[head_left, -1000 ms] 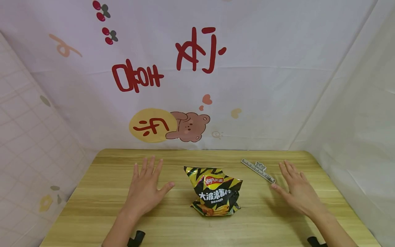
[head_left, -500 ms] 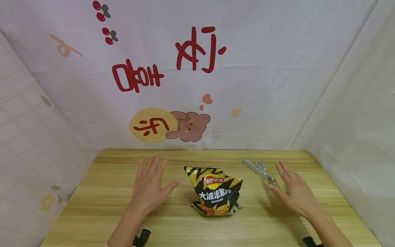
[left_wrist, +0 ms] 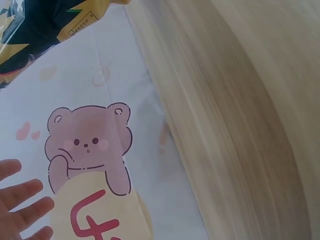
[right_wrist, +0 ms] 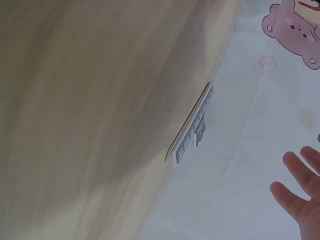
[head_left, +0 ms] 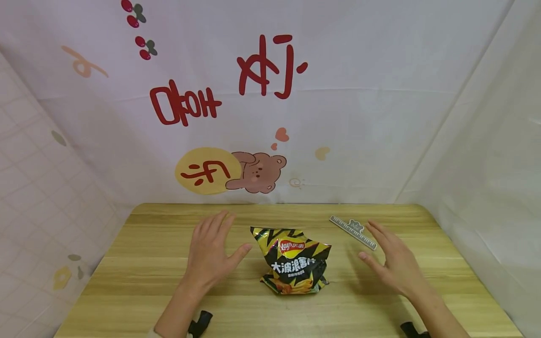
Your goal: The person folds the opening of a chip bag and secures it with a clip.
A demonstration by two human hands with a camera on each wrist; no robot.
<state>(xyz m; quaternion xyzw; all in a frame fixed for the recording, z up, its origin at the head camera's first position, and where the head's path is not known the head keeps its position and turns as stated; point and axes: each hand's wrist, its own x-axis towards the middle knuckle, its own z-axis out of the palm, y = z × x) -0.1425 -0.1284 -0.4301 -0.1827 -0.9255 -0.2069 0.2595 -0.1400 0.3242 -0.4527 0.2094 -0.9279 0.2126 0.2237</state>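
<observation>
A black and yellow bag of Lay's potato chips (head_left: 293, 263) sits on the table in the head view, its top corner folded over to the left. Left of it is my left hand (head_left: 211, 251), fingers extended and thumb toward the bag, holding nothing. Beyond the bag to the right lies a long grey bar clip (head_left: 352, 231) printed with a piano-key pattern. My right hand (head_left: 395, 260) hovers just in front of this clip, thumb and fingers apart, with nothing in it. The clip (right_wrist: 192, 125) shows again in the right wrist view, and the bag (left_wrist: 35, 30) in the left wrist view.
The wooden table (head_left: 236, 314) ends at a white cloth backdrop (head_left: 359, 117) with red characters and a printed bear (head_left: 262, 173). Cloth sides stand at left and right. A black strap piece shows at each wrist.
Both hands have moved inward, the left one rightward toward the bag and the right one leftward toward the clip. Bag and clip stay in place; the head view has shifted very slightly.
</observation>
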